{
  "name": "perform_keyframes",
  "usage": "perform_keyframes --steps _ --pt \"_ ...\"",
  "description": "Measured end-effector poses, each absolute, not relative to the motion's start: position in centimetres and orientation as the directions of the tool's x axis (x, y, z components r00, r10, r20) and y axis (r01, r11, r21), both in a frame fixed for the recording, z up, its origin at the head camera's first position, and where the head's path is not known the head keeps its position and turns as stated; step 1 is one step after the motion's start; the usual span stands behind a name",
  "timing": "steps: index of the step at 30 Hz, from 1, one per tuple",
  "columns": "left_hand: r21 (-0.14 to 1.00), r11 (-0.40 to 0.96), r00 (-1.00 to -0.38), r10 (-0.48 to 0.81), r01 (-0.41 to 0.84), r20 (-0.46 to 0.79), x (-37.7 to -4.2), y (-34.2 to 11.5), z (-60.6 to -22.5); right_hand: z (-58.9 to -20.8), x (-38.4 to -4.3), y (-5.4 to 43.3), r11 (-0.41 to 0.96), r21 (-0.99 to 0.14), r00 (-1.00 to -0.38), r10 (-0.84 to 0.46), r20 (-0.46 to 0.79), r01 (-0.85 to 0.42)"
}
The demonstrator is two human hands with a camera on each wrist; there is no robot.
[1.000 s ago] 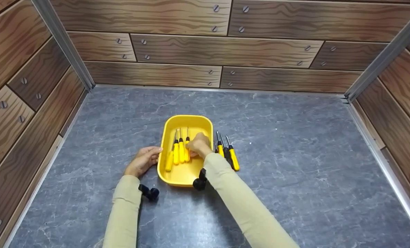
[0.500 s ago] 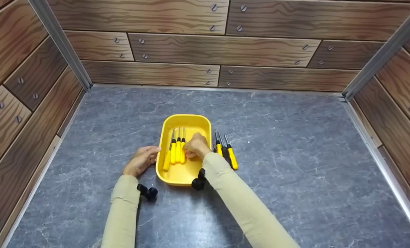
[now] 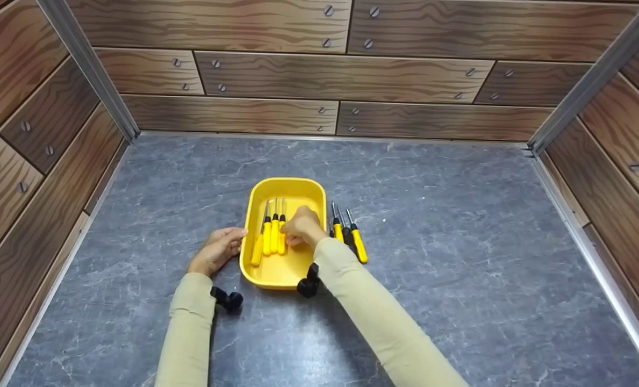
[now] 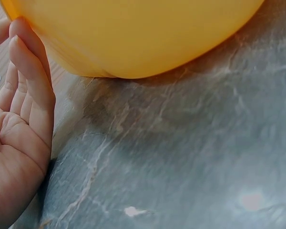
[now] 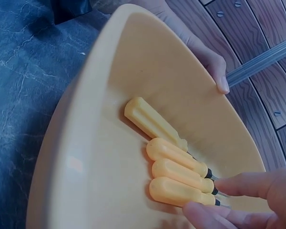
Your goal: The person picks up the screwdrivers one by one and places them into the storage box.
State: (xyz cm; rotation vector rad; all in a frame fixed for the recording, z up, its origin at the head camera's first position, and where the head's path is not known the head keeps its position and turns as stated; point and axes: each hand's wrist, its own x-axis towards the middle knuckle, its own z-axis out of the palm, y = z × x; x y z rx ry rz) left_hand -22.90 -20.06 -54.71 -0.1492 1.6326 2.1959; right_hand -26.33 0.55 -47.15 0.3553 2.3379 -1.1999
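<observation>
A yellow plastic tray point(image 3: 284, 275) stands on the grey marbled surface. Several screwdrivers with yellow handles lie side by side inside it, shafts pointing away; the leftmost one point(image 3: 257, 250) lies slightly apart at its handle. My left hand point(image 3: 216, 251) pinches the tray's left rim, thumb on top and fingers outside. Inside the tray, my right hand point(image 3: 302, 227) pinches the rightmost screwdriver point(image 5: 178, 192) near its black collar, thumb on one side and index finger on the other. That screwdriver's handle rests against its neighbour. In the right wrist view the shafts are partly hidden by my fingers.
Right of the tray lie several more screwdrivers, among them a yellow one point(image 3: 358, 246) and a black-handled one point(image 3: 347, 236), partly behind my right wrist. Wood-patterned walls point(image 3: 276, 115) with metal edge strips bound the surface at the back and sides.
The rightmost screwdriver in the tray has shifted left against the others, with my right hand on it. My left hand has stayed on the rim. The whole head view has drifted slightly.
</observation>
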Motion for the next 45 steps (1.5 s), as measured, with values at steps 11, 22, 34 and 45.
perform_keyframes --steps 11,22,34,45 --pt "0.892 -0.238 -0.91 0.261 -0.384 -0.323 -22.9 -20.2 -54.7 -46.5 -25.9 0.4 0.548 -0.72 -0.857 -0.012 -0.516 0.426" --pt "0.89 -0.245 -0.909 0.269 -0.384 -0.318 -22.8 -20.3 -54.6 -45.3 -24.8 0.9 0.435 -0.809 -0.866 -0.12 -0.486 0.394" --pt "0.887 -0.247 -0.908 0.259 -0.391 -0.328 -22.9 -20.2 -54.7 -45.1 -24.0 2.6 0.325 -0.865 -0.87 -0.189 -0.456 0.383" --pt "0.891 -0.248 -0.914 0.252 -0.38 -0.319 -22.8 -20.2 -54.6 -45.1 -23.6 4.1 0.282 -0.885 -0.887 -0.175 -0.428 0.372"
